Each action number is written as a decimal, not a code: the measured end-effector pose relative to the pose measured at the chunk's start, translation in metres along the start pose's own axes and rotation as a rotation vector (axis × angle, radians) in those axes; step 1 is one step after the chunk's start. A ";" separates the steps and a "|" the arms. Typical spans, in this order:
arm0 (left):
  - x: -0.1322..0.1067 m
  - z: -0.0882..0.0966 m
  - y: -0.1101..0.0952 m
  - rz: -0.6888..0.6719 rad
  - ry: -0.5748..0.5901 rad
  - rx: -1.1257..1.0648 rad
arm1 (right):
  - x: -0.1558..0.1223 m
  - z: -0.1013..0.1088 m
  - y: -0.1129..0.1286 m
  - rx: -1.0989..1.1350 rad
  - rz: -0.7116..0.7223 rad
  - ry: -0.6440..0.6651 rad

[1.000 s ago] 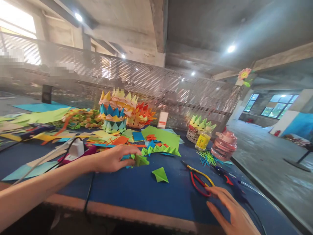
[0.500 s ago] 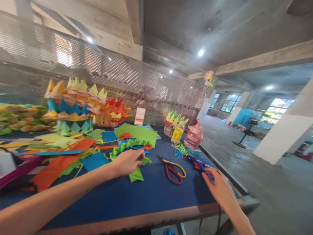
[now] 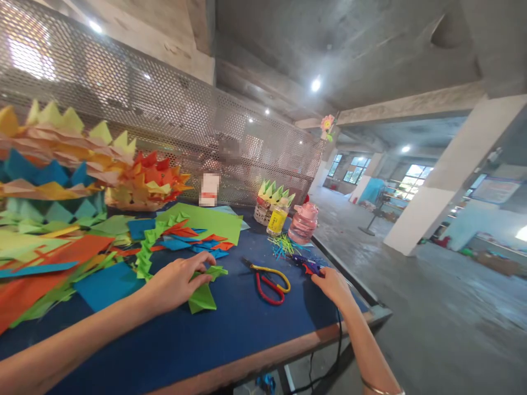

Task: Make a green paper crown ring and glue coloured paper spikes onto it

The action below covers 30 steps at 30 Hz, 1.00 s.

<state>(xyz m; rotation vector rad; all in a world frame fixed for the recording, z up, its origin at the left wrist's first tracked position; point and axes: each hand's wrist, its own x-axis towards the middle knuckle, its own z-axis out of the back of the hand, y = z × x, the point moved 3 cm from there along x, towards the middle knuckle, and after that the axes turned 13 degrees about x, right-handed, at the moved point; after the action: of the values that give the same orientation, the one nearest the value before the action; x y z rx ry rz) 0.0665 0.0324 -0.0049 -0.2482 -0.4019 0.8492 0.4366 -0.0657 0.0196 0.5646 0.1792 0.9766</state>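
Observation:
My left hand (image 3: 179,280) is over the table, thumb and forefinger apart, at the edge of a folded green paper piece (image 3: 203,299). Whether its fingertips touch the paper is hard to see. On the right, my right hand (image 3: 334,286) has its fingers closed around the handle of a dark blue glue gun (image 3: 307,264) lying by the table's edge. Scissors with red and yellow handles (image 3: 272,282) rest between both hands. A chain of folded green paper (image 3: 146,249) curves behind my left hand, beside blue and orange folded pieces (image 3: 193,238).
Stacked paper crowns (image 3: 53,164) and loose coloured sheets (image 3: 45,258) fill the left. A yellow-labelled bottle (image 3: 277,220), a pink bottle (image 3: 303,224) and thin paper strips (image 3: 284,246) stand or lie at the right back. A perforated metal panel (image 3: 164,120) rises behind.
My left hand has drawn back off the green chain towards the single green piece, its fingers spreading. My right hand has closed on the glue gun's handle. The view has turned right.

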 end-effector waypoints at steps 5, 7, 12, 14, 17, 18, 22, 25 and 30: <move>-0.004 0.005 -0.006 0.011 -0.031 0.030 | -0.009 0.000 0.001 0.306 0.002 -0.006; -0.005 0.007 -0.008 0.001 -0.067 0.066 | -0.021 -0.002 0.009 0.459 0.041 0.019; -0.007 0.008 -0.010 -0.034 -0.100 0.215 | -0.047 -0.009 0.036 0.664 0.142 0.145; -0.008 0.009 -0.011 -0.053 -0.113 0.249 | -0.054 -0.016 0.049 0.746 0.139 0.244; -0.010 0.010 -0.012 -0.073 -0.142 0.282 | -0.063 -0.026 0.069 0.913 0.096 0.376; -0.010 0.010 -0.013 -0.083 -0.150 0.293 | -0.065 -0.028 0.076 0.937 0.093 0.383; -0.012 0.006 -0.013 -0.147 -0.193 0.302 | -0.068 -0.033 0.096 0.813 0.194 0.227; -0.013 0.002 -0.011 -0.172 -0.220 0.302 | -0.066 -0.036 0.102 0.666 0.319 0.078; -0.014 -0.001 -0.011 -0.192 -0.224 0.252 | -0.070 -0.046 0.101 0.366 0.422 -0.096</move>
<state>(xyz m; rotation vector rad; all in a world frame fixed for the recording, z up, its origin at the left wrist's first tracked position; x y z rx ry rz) 0.0662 0.0147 -0.0051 0.1193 -0.5138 0.7320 0.3052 -0.0630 0.0269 1.0105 0.1560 1.3336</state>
